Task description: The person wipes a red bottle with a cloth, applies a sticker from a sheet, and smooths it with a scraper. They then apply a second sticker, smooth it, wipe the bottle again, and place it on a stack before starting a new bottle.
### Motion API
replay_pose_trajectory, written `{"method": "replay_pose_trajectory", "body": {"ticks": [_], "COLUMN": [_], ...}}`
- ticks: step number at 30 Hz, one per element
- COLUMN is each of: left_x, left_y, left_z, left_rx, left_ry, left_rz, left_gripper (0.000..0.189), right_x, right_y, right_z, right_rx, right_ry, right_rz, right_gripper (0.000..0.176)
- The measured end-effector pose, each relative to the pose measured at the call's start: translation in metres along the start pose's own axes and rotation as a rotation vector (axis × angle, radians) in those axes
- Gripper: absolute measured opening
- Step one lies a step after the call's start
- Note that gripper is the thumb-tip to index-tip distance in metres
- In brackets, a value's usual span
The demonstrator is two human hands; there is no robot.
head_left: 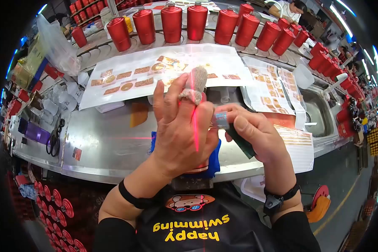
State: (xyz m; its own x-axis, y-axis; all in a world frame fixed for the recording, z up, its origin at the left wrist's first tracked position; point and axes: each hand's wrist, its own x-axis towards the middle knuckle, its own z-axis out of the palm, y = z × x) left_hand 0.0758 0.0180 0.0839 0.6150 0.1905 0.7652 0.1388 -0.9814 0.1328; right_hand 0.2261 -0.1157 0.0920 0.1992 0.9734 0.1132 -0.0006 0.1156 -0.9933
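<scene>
My left hand [180,126] lies over a red bottle [199,166], which it mostly hides; only bits of red show around the fingers. One left finger wears a grey knitted finger cover [196,82]. A blue cloth [214,159] sits under the bottle. In my right hand [256,130] is a dark green flat scraper [241,140], pinched between thumb and fingers. A small translucent film piece with bluish print [220,120] shows between the two hands, close to the bottle. A red laser line runs down over my left hand.
White sheets of gold decals [130,80] lie behind my hands, with more decal sheets [271,90] at right. Red lidded bottles [172,24] line the conveyor at the back. Black scissors [55,136] lie left; a sink [317,111] is right. Another person [287,10] sits across.
</scene>
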Motion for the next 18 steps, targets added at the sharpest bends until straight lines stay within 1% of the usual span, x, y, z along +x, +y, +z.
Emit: {"method": "replay_pose_trajectory", "body": {"ticks": [2,3,4,5,6,9,10,13,14,15,16,17,18], "left_x": [-0.003,-0.005,-0.006,-0.006,-0.006,-0.004,-0.003,-0.006,-0.011,-0.016,-0.022,-0.028,-0.041], "left_y": [-0.002,-0.004,-0.006,-0.008,-0.01,-0.005,-0.003,-0.01,-0.018,-0.021,-0.022,-0.026,-0.037], "left_z": [-0.001,-0.002,-0.003,-0.001,0.002,0.005,0.005,0.006,0.005,0.001,-0.003,-0.008,-0.009], "left_rx": [-0.068,-0.101,-0.169,-0.232,-0.298,-0.403,-0.424,-0.444,-0.444,-0.481,-0.517,-0.551,-0.49], "left_ry": [0.013,0.018,-0.007,-0.008,-0.01,-0.042,-0.057,-0.093,-0.148,-0.125,-0.103,-0.081,-0.132], "left_rz": [0.0,-0.001,-0.038,-0.062,-0.087,-0.138,-0.151,-0.164,-0.152,-0.199,-0.247,-0.294,-0.227], "left_gripper": [0.027,0.023,0.016,0.016,0.015,0.016,0.017,0.019,0.029,0.033,0.037,0.041,0.058], "right_x": [-0.003,-0.003,-0.003,-0.002,0.001,0.009,0.013,0.015,0.014,0.018,0.023,0.029,0.036], "right_y": [-0.008,-0.007,-0.006,-0.005,-0.005,-0.004,0.002,-0.002,-0.008,-0.004,-0.002,0.01,0.023], "right_z": [0.0,-0.001,-0.001,-0.003,0.0,0.003,-0.001,-0.025,-0.04,-0.06,-0.088,-0.119,-0.154], "right_rx": [-0.21,-0.381,-0.553,-0.726,-0.758,-0.684,-0.668,-0.638,-0.659,-0.551,-0.383,-0.459,-0.664], "right_ry": [0.004,0.059,0.114,0.168,0.244,0.203,0.202,0.174,0.224,0.284,0.268,0.413,0.461], "right_rz": [-0.065,-0.146,-0.227,-0.309,-0.367,-0.377,-0.375,-0.355,-0.267,-0.258,-0.147,-0.047,0.043], "right_gripper": [0.035,0.035,0.035,0.036,0.032,0.02,0.012,0.009,0.005,0.008,0.012,0.015,0.022]}}
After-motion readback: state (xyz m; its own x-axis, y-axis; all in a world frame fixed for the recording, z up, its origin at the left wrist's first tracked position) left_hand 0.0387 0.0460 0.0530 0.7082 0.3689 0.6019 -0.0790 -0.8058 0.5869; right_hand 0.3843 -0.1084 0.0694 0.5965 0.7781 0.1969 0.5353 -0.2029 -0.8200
